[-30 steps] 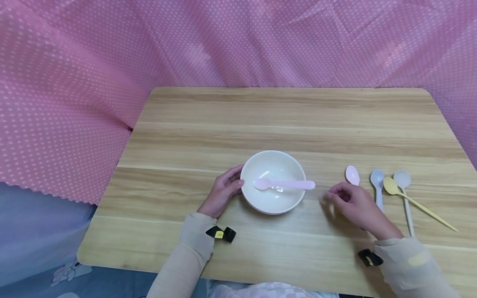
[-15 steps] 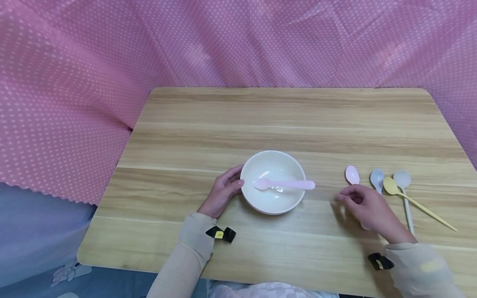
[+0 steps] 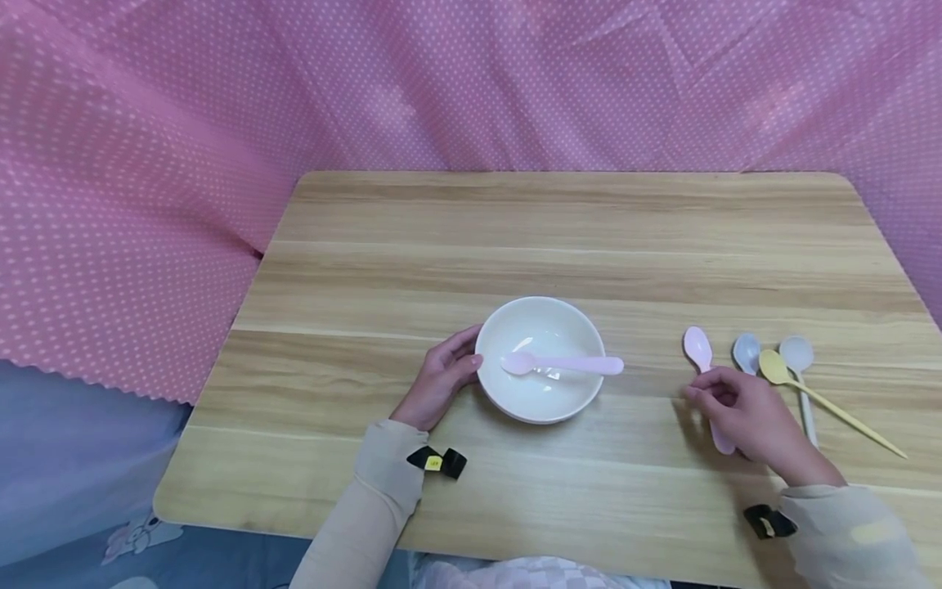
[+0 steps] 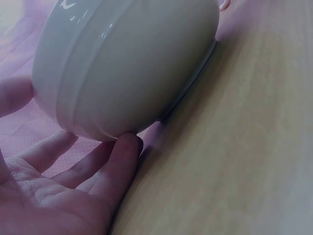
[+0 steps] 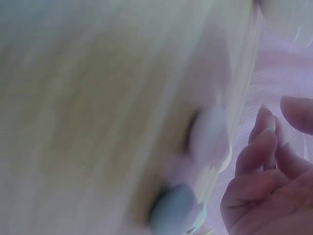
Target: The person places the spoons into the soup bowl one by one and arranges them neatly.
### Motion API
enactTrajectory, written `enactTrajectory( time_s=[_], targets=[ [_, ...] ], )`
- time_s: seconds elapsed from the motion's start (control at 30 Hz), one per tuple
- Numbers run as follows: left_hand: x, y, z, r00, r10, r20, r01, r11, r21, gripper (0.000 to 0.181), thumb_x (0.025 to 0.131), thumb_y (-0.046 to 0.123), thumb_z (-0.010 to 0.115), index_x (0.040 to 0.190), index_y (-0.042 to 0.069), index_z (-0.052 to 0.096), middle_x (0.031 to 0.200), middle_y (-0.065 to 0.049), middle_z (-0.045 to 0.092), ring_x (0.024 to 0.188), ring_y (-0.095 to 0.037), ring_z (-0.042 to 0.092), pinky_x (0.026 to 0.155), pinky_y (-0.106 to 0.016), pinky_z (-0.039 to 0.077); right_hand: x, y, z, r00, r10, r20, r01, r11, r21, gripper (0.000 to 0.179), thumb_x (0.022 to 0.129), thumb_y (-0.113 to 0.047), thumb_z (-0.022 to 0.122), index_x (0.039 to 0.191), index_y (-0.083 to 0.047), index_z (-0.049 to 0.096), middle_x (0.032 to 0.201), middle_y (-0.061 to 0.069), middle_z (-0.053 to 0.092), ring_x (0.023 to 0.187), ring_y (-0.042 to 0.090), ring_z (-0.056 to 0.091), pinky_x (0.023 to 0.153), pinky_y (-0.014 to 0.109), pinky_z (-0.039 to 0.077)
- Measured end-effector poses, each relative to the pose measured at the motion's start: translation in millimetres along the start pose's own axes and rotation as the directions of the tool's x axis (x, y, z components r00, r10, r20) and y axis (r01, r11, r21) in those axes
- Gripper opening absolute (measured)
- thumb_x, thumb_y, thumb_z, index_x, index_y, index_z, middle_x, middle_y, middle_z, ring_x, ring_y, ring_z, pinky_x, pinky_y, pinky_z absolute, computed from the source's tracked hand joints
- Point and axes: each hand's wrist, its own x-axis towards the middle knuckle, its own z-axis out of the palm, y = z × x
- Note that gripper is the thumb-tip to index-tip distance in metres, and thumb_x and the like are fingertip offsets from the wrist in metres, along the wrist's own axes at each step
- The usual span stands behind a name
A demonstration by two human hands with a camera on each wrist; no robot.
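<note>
A white bowl [image 3: 537, 405] stands on the wooden table with a pale pink spoon [image 3: 570, 365] laid across it, its handle end past the right rim. My left hand [image 3: 437, 380] holds the bowl's left side; the thumb is at the rim, and in the left wrist view fingertips [image 4: 128, 139] touch the outer wall low down. Over a second pink spoon [image 3: 697, 348] on the table hovers my right hand [image 3: 751, 417], fingers loosely bent and holding nothing, hiding part of its handle. In the right wrist view the thumb stands apart from the fingers [image 5: 257, 152].
Right of the second pink spoon lie a grey-blue spoon [image 3: 746, 352], partly hidden by the hand, and a pale grey spoon [image 3: 797, 353]. A yellow spoon [image 3: 839, 413] crosses over the pale grey one. A pink dotted cloth [image 3: 471, 90] hangs behind the table.
My right hand has moved right, away from the bowl and across the second pink spoon, whose handle end now shows. The left hand and bowl have stayed put.
</note>
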Motion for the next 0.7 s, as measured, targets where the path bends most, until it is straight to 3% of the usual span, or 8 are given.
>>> enactTrajectory(
  time_s=[0.2, 0.57, 0.7],
  targets=[
    [0.0, -0.9, -1.3, 1.0, -0.009, -0.001, 0.009, 1.0, 0.006, 0.052, 0.092, 0.013, 0.054, 0.141, 0.006, 0.04, 0.141, -0.015, 0.045, 0.119, -0.022, 0.053, 0.092, -0.03, 0.051, -1.1, 7.6, -1.9, 0.999, 0.034, 0.031, -0.033, 0.999, -0.011, 0.033, 0.093, -0.033, 0.056, 0.105, -0.003, 0.063, 0.086, 0.007, 0.065, 0.07, 0.013, 0.052, 0.051, 0.022, 0.044],
    [-1.6, -2.0, -1.3, 1.0, -0.016, 0.0, 0.016, 1.0, 0.009, 0.051, 0.093, 0.013, 0.054, 0.141, 0.007, 0.04, 0.142, -0.015, 0.045, 0.121, -0.026, 0.051, 0.093, -0.033, 0.051, -8.9, 20.1, 1.7, 0.996, -0.016, -0.091, 0.013, 0.999, -0.034, 0.02, 0.089, -0.023, 0.063, 0.092, -0.003, 0.066, 0.075, 0.003, 0.063, 0.062, 0.002, 0.048, 0.051, 0.02, 0.041],
    [-0.9, -1.9, -1.5, 1.0, -0.01, -0.001, 0.01, 1.0, 0.013, 0.051, 0.093, 0.013, 0.054, 0.141, 0.007, 0.041, 0.142, -0.014, 0.045, 0.122, -0.026, 0.05, 0.094, -0.033, 0.05, -9.5, 23.8, 0.3, 0.997, -0.007, -0.083, 0.003, 0.999, -0.042, 0.022, 0.09, -0.022, 0.063, 0.094, 0.0, 0.065, 0.076, 0.004, 0.064, 0.063, 0.003, 0.05, 0.051, 0.02, 0.042]
  ],
)
